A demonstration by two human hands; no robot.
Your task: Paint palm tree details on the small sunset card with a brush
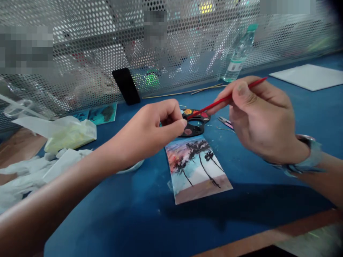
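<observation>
My right hand (264, 116) holds a slim red paintbrush (214, 104) between thumb and fingers, its tapered end pointing up to the right. At the brush's lower end, my left hand (160, 125) is closed in a pinch, which hides the bristles. Just behind the hands lies a black paint palette (200, 131) with several round colour wells, partly covered by my left fingers. Below the hands a small painting (198, 171) of dark palm trees against a pink and blue sky lies flat on the blue table (128, 221).
A phone (125, 85) leans against the perforated metal screen (91, 53), near a water bottle (239, 53). Thin sticks (171, 95) and a pink-handled tool (226, 122) lie behind. Crumpled tissues (29, 171), a plastic bag (72, 134) and teal pictures (103, 113) are left; a white board (311, 76) is right.
</observation>
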